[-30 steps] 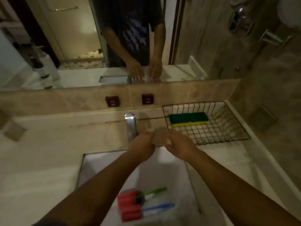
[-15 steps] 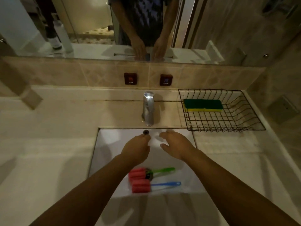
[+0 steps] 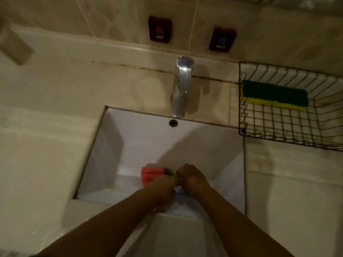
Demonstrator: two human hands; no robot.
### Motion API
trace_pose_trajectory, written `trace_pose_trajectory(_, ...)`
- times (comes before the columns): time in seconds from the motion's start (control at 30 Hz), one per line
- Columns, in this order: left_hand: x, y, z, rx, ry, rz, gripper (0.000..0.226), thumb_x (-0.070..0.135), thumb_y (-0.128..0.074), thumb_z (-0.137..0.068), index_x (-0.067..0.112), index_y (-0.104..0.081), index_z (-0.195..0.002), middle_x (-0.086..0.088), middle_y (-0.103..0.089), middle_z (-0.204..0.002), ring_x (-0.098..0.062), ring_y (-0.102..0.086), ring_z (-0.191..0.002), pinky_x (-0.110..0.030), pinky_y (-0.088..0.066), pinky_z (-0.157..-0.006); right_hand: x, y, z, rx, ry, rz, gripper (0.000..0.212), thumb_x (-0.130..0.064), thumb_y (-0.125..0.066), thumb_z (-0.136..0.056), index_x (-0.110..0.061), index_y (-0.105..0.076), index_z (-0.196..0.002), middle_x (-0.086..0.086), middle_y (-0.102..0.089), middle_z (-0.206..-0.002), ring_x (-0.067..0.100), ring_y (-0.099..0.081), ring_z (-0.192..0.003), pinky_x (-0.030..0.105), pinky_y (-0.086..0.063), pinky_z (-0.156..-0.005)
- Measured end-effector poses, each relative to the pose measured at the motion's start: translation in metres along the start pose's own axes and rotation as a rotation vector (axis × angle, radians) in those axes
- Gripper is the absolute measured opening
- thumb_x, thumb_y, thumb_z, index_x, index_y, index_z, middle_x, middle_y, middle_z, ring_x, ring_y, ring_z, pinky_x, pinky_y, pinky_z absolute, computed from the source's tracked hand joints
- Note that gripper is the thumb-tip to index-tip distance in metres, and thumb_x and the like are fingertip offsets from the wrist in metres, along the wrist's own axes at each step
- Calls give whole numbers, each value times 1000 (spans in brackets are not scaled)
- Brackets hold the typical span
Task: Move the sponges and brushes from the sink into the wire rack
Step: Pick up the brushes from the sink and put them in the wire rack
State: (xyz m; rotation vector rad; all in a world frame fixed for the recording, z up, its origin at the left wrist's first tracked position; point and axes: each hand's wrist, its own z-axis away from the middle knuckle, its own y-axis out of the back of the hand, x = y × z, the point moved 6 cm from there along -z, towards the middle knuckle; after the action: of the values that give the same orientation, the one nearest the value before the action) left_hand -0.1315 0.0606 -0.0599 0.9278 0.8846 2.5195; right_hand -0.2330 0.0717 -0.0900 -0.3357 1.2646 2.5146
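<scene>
Both my hands are low in the white sink (image 3: 130, 138). A red sponge head (image 3: 151, 175) of a brush pokes out just left of my left hand (image 3: 163, 186). A thin sliver of green handle (image 3: 175, 176) shows between my two hands, and both close their fingers on it. My right hand (image 3: 193, 179) is curled into a fist over the handles. A short piece of blue handle (image 3: 181, 194) shows under my hands; that brush's head is hidden. In the black wire rack (image 3: 242, 129) at the right lies a green and yellow sponge (image 3: 274, 95).
A chrome tap (image 3: 181, 89) stands at the back of the sink, above an overflow hole (image 3: 173, 122). Two dark hot and cold plates (image 3: 160, 29) sit on the tiled wall. Beige counter (image 3: 46, 145) surrounds the sink on both sides.
My hands dropped from up near the tap down into the sink and closed around the brush handles. The view tilted down; the mirror is out of frame.
</scene>
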Motion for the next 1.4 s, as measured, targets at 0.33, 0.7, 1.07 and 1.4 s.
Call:
trace_pose_trajectory(0.33,-4,-23,-8,-5,-15,-64,20,19,-55,-95,6,-70,-100,-15,-70,-100,-30,-64,-94,-40,-52,-85,6,-9,-17,39,-22,12,22,-23,-51,-94,-7,-59,-106,18,-54,-115,37,-50,-107,43,-43,-81)
trace_pose_trajectory(0.7,15,22,8,114,-107,-140,18,23,-56,-94,13,-71,-93,-11,-71,-96,-28,-66,-88,-39,-55,-82,5,51,34,347,-20,-87,16,-11,-49,-91,-15,-63,-98,11,-61,-88,30,-56,-81,39,-47,-67)
trace_pose_trajectory(1.07,105,134,58,411,-354,-100,20,27,-55,-97,15,-69,-90,-4,-70,-85,-16,-61,-75,-28,-49,-73,-21,189,126,682,-30,-74,13,-16,-52,-91,-15,-64,-86,7,-61,-83,24,-55,-79,40,-48,-70)
trace_pose_trajectory(1.4,182,207,77,685,-542,-177,24,26,-56,-97,15,-68,-80,-3,-69,-78,-10,-53,-66,-25,-41,-64,-2,271,175,942,-63,-102,10,-19,-58,-90,-17,-64,-81,-1,-61,-80,15,-52,-74,34,-47,-62)
